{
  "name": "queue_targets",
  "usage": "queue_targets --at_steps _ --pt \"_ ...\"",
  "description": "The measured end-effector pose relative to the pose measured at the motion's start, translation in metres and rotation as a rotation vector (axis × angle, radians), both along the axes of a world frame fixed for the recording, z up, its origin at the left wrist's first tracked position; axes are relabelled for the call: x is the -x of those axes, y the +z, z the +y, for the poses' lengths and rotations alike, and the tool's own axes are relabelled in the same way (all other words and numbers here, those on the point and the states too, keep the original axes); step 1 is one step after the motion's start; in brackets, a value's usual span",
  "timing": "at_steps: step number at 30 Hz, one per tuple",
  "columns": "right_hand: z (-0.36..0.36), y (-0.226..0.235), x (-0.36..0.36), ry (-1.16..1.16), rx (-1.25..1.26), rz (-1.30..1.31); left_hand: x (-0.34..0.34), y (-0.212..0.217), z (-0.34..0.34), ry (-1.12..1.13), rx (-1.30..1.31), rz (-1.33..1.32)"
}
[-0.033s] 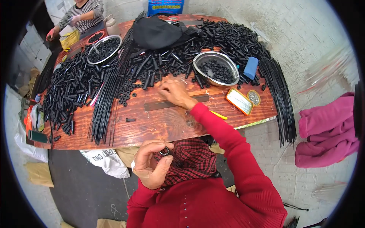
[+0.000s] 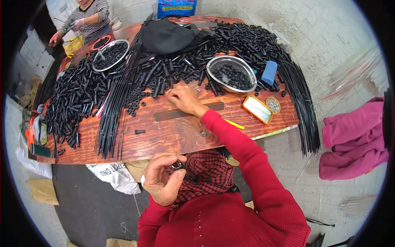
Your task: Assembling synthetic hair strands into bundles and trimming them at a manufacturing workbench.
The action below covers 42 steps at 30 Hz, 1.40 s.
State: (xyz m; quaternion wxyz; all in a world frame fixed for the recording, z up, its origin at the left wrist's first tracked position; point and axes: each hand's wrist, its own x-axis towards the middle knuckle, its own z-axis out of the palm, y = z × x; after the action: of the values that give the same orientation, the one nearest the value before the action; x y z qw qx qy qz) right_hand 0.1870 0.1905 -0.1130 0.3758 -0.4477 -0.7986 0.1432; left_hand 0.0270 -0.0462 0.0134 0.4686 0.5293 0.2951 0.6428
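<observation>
Close to my body, below the table's near edge, my left hand (image 2: 163, 180) pinches a small black tube-like part (image 2: 177, 165); its round, shiny open end faces up between thumb and fingers. A pale strip of tape wraps part of this hand. My right hand (image 2: 184, 99) reaches across the table with its fingers curled together, at the near edge of a heap of black cylindrical parts (image 2: 164, 76). Whatever those fingertips hold is hidden. Beneath that wrist lies a dark flat bar (image 2: 166, 115). A single black bolt-shaped piece (image 2: 140, 131) rests nearer me.
Bundles of thin black rods (image 2: 110, 131) hang over the table's edge. A metal bowl (image 2: 210, 76) of small black rings, an orange-rimmed tin (image 2: 263, 118), a blue block (image 2: 269, 73) and a yellow tool (image 2: 234, 124) are at right. A co-worker (image 2: 92, 18) sits at far left.
My right hand has shifted very slightly left, along with a small shift of the whole view. My left hand still pinches the black tube-like part.
</observation>
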Motion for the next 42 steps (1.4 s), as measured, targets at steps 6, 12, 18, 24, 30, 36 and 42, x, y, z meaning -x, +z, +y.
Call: queue_targets --at_steps 6,12,18,24,30,36,42 --pt "-0.008 0.026 0.041 -0.061 -0.030 -0.087 0.007 0.001 -0.008 0.067 0.023 0.032" --pt "-0.105 0.044 0.108 0.430 -0.159 -0.015 0.006 0.012 -0.001 -0.102 -0.237 0.166" --pt "-0.092 0.002 0.131 0.376 -0.135 -0.173 0.021 0.008 -0.013 -0.050 -0.205 0.178" --pt "-0.059 0.036 0.086 0.150 -0.258 -0.146 0.025 0.005 -0.013 -0.035 -0.150 0.144" --pt "-0.029 0.089 -0.032 -0.150 -0.141 -0.149 0.021 0.006 -0.002 -0.052 0.037 -0.083" --pt "-0.044 0.084 -0.155 -0.455 -0.078 -0.156 0.023 0.002 0.011 -0.036 0.038 -0.072" --pt "-0.049 0.081 -0.197 -0.413 0.249 0.031 0.014 0.004 0.020 -0.093 0.111 -0.064"
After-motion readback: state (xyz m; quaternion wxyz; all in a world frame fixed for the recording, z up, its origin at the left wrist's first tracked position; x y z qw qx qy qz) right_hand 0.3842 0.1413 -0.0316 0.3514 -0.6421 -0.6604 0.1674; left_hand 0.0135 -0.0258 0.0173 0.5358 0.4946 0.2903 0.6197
